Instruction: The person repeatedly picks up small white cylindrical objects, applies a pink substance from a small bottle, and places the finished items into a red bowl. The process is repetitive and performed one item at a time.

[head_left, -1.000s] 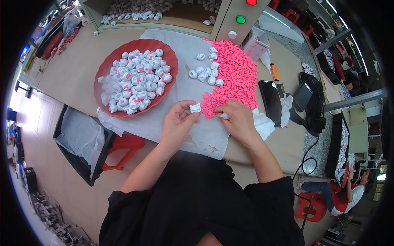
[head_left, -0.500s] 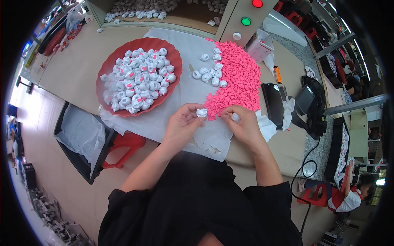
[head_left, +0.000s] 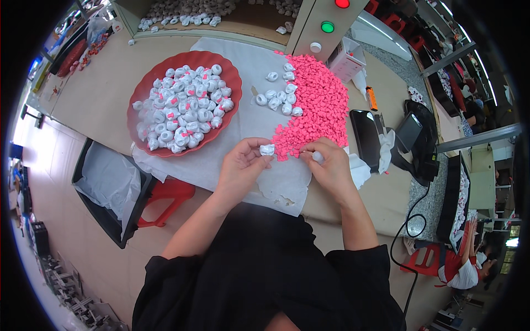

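My left hand point(head_left: 243, 165) pinches a small white ornament piece point(head_left: 267, 149) between thumb and fingertips, above the white paper sheet point(head_left: 234, 149). A short way to the right, my right hand point(head_left: 333, 170) is closed around a whitish round-ended thing, perhaps a small bottle point(head_left: 318, 157); the fingers hide most of it. Just beyond both hands spreads a heap of small pink pieces point(head_left: 320, 99), some shaped like bows. Several loose white pieces point(head_left: 274, 99) lie along its left side. A red scalloped bowl point(head_left: 234, 118) holds many white pieces, some bearing pink bits.
Right of the heap are a white box point(head_left: 348, 60), an orange lighter-like item point(head_left: 372, 99), a dark phone point(head_left: 364, 135) and crumpled tissue point(head_left: 359, 171). A cabinet with buttons point(head_left: 327, 27) stands at the back. A black tray point(head_left: 146, 190) and red stool point(head_left: 171, 201) are lower left.
The white piece has turned slightly in my left fingers, and that hand has shifted a little left. My right hand keeps nearly the same place and grip.
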A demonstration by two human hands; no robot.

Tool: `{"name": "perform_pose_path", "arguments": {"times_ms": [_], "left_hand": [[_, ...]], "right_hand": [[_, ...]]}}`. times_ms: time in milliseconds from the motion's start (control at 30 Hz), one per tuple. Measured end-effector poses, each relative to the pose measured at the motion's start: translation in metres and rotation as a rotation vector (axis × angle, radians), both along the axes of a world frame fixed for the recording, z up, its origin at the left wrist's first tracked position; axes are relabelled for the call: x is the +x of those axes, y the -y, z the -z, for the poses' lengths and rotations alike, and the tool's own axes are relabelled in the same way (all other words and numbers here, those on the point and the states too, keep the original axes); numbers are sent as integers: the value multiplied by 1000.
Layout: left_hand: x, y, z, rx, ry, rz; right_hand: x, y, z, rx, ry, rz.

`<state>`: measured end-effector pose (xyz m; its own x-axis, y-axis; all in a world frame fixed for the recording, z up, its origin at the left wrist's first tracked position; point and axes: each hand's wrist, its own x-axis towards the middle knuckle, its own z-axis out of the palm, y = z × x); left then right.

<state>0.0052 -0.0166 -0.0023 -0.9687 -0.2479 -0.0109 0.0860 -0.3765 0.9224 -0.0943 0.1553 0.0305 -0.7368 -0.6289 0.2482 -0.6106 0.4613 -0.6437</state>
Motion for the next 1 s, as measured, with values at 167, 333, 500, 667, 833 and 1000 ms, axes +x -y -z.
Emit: {"name": "perform_pose_path", "arguments": {"times_ms": [167, 333, 500, 667, 833, 1000], "left_hand": [[0, 0, 1, 9, -1, 1], [1, 0, 1, 22, -5, -8], [1, 1, 1, 21, -5, 5], [0, 1, 0, 27, -18, 14], [0, 2, 4, -4, -22, 62], [0, -1, 5, -20, -34, 74]], "right_hand": [[3, 10, 4, 123, -76, -37], [5, 10, 6, 203, -110, -40], [9, 12, 5, 172, -58, -30], [6, 9, 0, -113, 288, -6], [16, 19, -2, -459, 781, 20], [20, 24, 4, -510, 883, 16]]}}
